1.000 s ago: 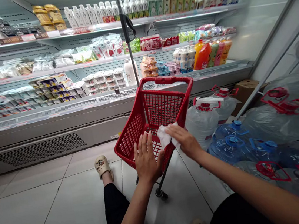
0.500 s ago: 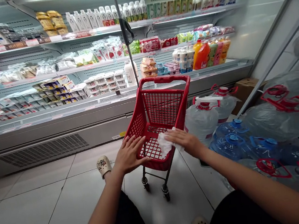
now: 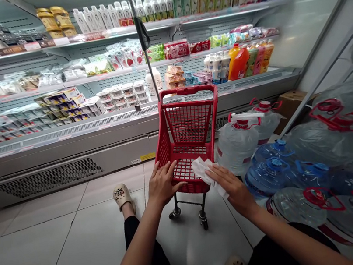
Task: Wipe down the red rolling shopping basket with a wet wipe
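A small red plastic shopping cart (image 3: 190, 124) stands upright on the tiled floor in front of me, with a thin dark pole (image 3: 139, 32) rising from its left side. My left hand (image 3: 163, 182) rests on the left edge of its basket, fingers spread and holding nothing. At the basket's right front corner, my right hand (image 3: 232, 186) has a crumpled white cloth or tissue (image 3: 201, 167) under its fingers. Part of the cloth sticks out beyond the fingertips, against the rim. The palm side of both hands is hidden.
A refrigerated display case (image 3: 50, 155) with dairy and drinks runs behind the cart. Large water bottles (image 3: 236, 145) crowd the right side, close to my right arm, with a cardboard box (image 3: 288, 104) behind them. My left foot in a beige clog (image 3: 122, 196) is left of the cart.
The cart has turned slightly, and its front edge has shifted a little right and up in view. Both hands moved rightward with it, the right hand still holding the white cloth.
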Demonstrator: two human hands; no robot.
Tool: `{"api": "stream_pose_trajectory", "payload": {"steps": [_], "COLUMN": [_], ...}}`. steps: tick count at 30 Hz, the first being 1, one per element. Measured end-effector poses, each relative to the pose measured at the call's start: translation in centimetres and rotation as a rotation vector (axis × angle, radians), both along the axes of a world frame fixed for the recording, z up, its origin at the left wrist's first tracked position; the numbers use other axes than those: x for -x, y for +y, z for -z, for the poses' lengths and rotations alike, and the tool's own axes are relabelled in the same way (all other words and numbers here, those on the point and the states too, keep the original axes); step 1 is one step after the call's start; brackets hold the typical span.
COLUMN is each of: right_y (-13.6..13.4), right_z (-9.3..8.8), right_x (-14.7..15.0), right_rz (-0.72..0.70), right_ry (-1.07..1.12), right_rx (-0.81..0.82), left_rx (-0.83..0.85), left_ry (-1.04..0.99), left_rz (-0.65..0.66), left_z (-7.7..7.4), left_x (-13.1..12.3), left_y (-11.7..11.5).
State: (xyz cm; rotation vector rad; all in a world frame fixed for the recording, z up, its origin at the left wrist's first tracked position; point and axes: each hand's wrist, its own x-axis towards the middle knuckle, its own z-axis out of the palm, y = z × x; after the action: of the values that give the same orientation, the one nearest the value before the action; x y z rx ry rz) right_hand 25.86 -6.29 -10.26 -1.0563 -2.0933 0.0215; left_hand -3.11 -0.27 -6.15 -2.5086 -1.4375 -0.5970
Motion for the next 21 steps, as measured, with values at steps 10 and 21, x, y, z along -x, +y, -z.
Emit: {"api": "stream_pose_trajectory", "payload": {"steps": [10, 21], "right_y": [-0.7, -1.2], "right_z": [-1.9, -5.6], "right_x": [4.9, 4.3], "right_rz": [-0.095, -0.131], "right_ry": [0.0, 0.615], "right_rx": [0.047, 0.257], "left_rx": [0.098, -0.042], "left_ry": [-0.126, -0.368], "left_rz": [0.127, 0.309], "left_z": [-1.3, -5.3], "left_x": [-2.4, -3.6], "left_y": [-1.9, -6.1]}}
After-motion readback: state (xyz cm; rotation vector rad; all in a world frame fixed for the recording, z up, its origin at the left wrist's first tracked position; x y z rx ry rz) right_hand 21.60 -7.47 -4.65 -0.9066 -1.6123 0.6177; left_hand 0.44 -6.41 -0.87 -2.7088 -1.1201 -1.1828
